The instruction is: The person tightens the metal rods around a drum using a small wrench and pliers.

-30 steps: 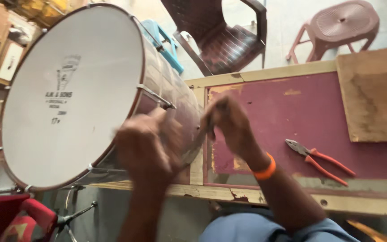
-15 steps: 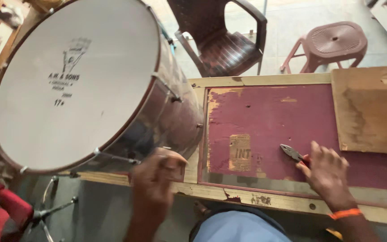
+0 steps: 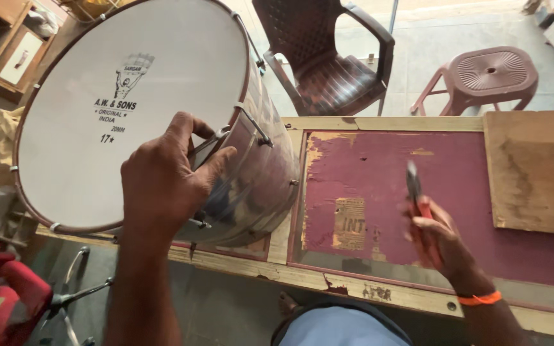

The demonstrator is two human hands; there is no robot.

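The left hand (image 3: 165,176) curls around the rim of the drum (image 3: 161,115), which lies tilted on the maroon table (image 3: 469,192), black print on its white head. The right hand (image 3: 440,240), blurred, seems closed around red-handled pliers (image 3: 416,192), beside a yellowish torn label (image 3: 351,224).

Your left hand (image 3: 165,176) grips the drum (image 3: 161,122) at its rim: smooth matt white skin on the head, glossy polished metal on the shell, thin metal tension rods catching light. Your right hand (image 3: 440,240) holds pliers (image 3: 416,192), dull metal at the nose, red plastic on the handles. Under them the table (image 3: 379,186) shows worn maroon laminate, peeling to raw rough wood. The board (image 3: 537,170) looks like bare matt plywood. Behind, the chair (image 3: 335,61) and stool (image 3: 485,77) are moulded brown plastic.
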